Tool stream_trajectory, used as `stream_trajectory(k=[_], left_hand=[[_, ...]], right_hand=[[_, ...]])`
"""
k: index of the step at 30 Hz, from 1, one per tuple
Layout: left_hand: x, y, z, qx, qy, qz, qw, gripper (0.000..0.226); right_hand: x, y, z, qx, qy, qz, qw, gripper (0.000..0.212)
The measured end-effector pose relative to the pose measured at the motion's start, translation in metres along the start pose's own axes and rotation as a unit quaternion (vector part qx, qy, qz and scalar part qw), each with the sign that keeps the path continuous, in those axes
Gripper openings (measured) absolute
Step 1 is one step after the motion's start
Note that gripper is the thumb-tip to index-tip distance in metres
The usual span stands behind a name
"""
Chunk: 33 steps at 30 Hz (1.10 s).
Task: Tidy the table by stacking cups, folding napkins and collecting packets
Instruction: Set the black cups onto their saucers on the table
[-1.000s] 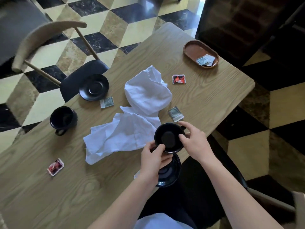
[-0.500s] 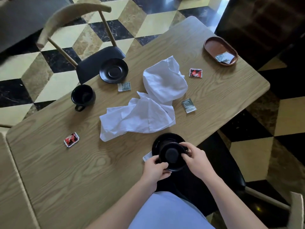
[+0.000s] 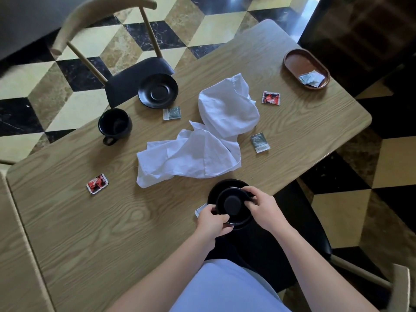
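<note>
Having come down from above the napkins a second ago, now sitting low at the table's (image 3: 94, 233) near edge over the near saucer (image 3: 221, 185); whether touching it, not telling. Gripping the black cup (image 3: 233, 207) from both sides: left hand (image 3: 211, 222) curling fingers round its near-left rim, right hand (image 3: 264, 209) pinching at the handle side, thumb and fingers closed on it. Showing a matte black bowl with a round dark base inside. Peeking out beside the left hand, a white packet corner (image 3: 199, 211). Lying crumpled mid-table, two white napkins (image 3: 202, 140). Resting apart at the far-left edge, a second cup (image 3: 114, 124) and far saucer (image 3: 157, 90). Scattering around: red packets (image 3: 97, 183) (image 3: 270, 98), grey packets (image 3: 172, 113) (image 3: 260, 143). Holding more packets, an oval brown tray (image 3: 295, 64) at the far corner.
</note>
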State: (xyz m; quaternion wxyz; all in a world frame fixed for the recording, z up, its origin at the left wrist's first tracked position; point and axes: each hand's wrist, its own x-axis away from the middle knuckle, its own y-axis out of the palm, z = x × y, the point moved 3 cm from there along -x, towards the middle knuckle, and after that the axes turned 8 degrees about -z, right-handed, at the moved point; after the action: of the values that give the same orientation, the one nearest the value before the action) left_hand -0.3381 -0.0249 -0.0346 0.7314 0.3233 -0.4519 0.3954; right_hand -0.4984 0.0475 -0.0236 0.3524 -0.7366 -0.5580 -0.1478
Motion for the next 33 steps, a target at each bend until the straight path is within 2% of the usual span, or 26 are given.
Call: stream_trajectory(k=[8, 20, 23, 25, 27, 30, 33], left_hand=[[0.004, 0.0, 0.0, -0.014, 0.015, -0.019, 1.0, 0.034], [0.005, -0.009, -0.007, -0.012, 0.028, -0.027, 0.999, 0.033], [0.007, -0.014, -0.004, -0.023, 0.008, -0.012, 1.0, 0.033], [0.009, -0.025, 0.004, -0.028, 0.014, 0.014, 0.999, 0.029], [0.009, -0.041, 0.015, -0.014, 0.035, 0.037, 0.999, 0.023], [0.008, -0.073, 0.039, 0.019, 0.074, 0.062, 0.995, 0.016], [0.01, -0.104, 0.066, 0.052, 0.107, 0.086, 0.989, 0.014]], right_hand=[[-0.003, -0.003, 0.004, 0.009, 0.012, -0.004, 1.0, 0.038], [-0.014, -0.004, 0.002, 0.09, 0.062, -0.066, 0.992, 0.039], [-0.015, -0.008, -0.001, 0.14, 0.088, -0.078, 0.983, 0.046], [-0.015, -0.015, -0.009, 0.213, 0.113, -0.079, 0.967, 0.053], [-0.017, -0.026, -0.024, 0.273, 0.126, -0.051, 0.952, 0.046], [-0.028, -0.031, -0.06, 0.299, 0.12, -0.031, 0.946, 0.044], [-0.046, -0.021, -0.102, 0.277, 0.079, -0.034, 0.957, 0.041]])
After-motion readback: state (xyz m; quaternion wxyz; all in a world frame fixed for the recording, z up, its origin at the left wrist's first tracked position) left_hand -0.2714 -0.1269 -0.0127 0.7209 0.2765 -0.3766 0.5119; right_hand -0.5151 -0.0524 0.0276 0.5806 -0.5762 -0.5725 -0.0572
